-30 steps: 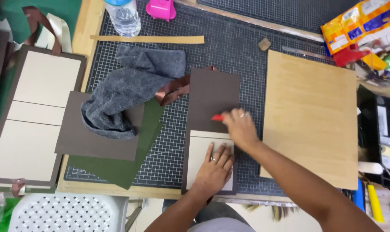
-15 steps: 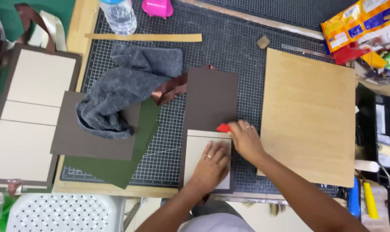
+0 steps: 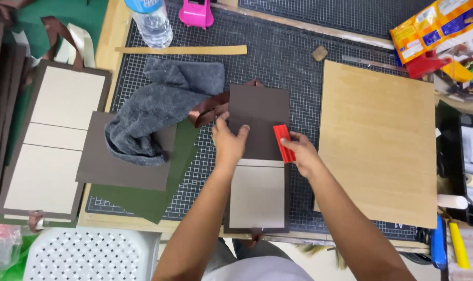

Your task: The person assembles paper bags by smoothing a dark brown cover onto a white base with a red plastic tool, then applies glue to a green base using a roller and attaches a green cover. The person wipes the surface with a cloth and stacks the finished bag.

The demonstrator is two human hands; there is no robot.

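Closest to the person, a white chair seat (image 3: 85,255) with little holes sits below the edge of the tabletop (image 3: 109,49). On the tabletop lies a dark cutting mat (image 3: 299,67) with a grid of lines.

Near the front edge of the mat lies a brown folder cover (image 3: 259,112). Its near part shows a pale card panel (image 3: 257,196) with a brown border. Its far part is a plain brown flap.

The left hand (image 3: 229,143) lies flat on the brown flap, fingers spread a little, pressing on its left side. The right hand (image 3: 302,152) pinches a small red scraper (image 3: 283,142) between thumb and fingers. The scraper stands on the right side of the flap, just beside its edge.

A brown ribbon (image 3: 210,110) pokes out from the left side of the flap, just past the left hand. Left of that, a grey towel (image 3: 161,106) lies bunched up on a brown sheet (image 3: 122,169) and a dark green sheet (image 3: 158,195).

At the far left lies a bigger open cover (image 3: 51,140) with pale panels. To the right of the hands lies a big wooden board (image 3: 378,138).

Farther away are a thin tan strip (image 3: 181,50), a plastic water bottle (image 3: 152,23) and a pink tool (image 3: 196,12). At the far right corner is an orange snack bag (image 3: 434,23).
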